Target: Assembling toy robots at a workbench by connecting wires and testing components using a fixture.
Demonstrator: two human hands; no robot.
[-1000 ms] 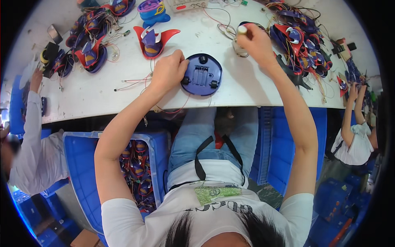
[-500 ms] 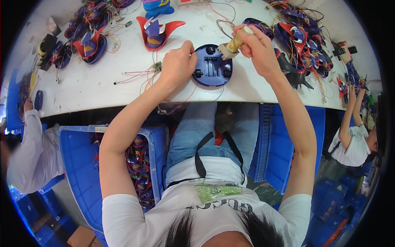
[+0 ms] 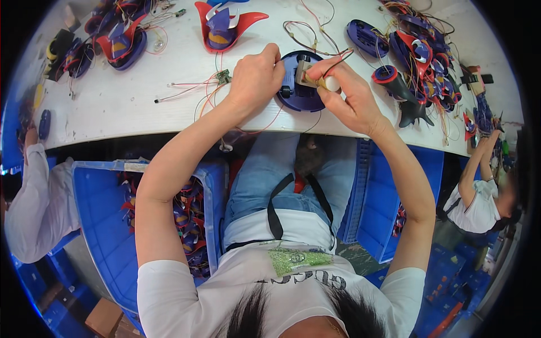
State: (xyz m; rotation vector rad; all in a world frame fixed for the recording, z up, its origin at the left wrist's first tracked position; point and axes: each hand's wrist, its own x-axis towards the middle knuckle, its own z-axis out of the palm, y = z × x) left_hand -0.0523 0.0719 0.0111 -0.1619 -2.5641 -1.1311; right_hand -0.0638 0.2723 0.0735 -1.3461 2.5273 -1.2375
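Observation:
A round dark-blue plastic base (image 3: pixel 298 102) lies at the table's near edge, its underside with small black wheels facing up. My left hand (image 3: pixel 253 80) closes on its left rim, thumb and fingers at the edge. Between the fingers of my right hand (image 3: pixel 354 97) is a wired tan handle with a white end and a squarish beige block (image 3: pixel 305 72). The block sits over the recessed middle of the base; whether it touches the inside is hidden. Just left of my left hand lies a small green circuit board (image 3: pixel 224 76) with thin wires.
A purple toy part with a red collar (image 3: pixel 221 29) stands beyond my left hand. Wired toy parts (image 3: pixel 431 73) pile up at right, beside a black pronged piece (image 3: pixel 407 94). Blue crates (image 3: pixel 100 219) flank my legs. Other people (image 3: pixel 42 203) work at both sides.
My right hand has lowered the wired block from the base's upper right edge to over its middle. In the picture, the base and my left hand have shifted slightly up and right.

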